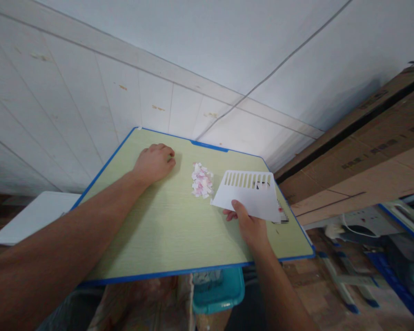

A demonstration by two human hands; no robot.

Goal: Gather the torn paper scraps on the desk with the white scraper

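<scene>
While left hand (157, 161) lies half-curled, right hand (249, 223) — pinching slotted panel (253, 201)

Slotted piece (260, 200): is looking like smooth white plastic
Scraps (202, 181): are appearing as thin, matt paper
Tabletop (172, 225): is showing a smooth, faintly streaked finish
Tabletop edging (209, 146): is resembling blue plastic
Near tub (219, 305): is looking like glossy teal plastic
Right cartons (359, 170): are looking like matt brown cardboard

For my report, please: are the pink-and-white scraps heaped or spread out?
Heaped: the scraps overlap in one pile on the tabletop.
</scene>
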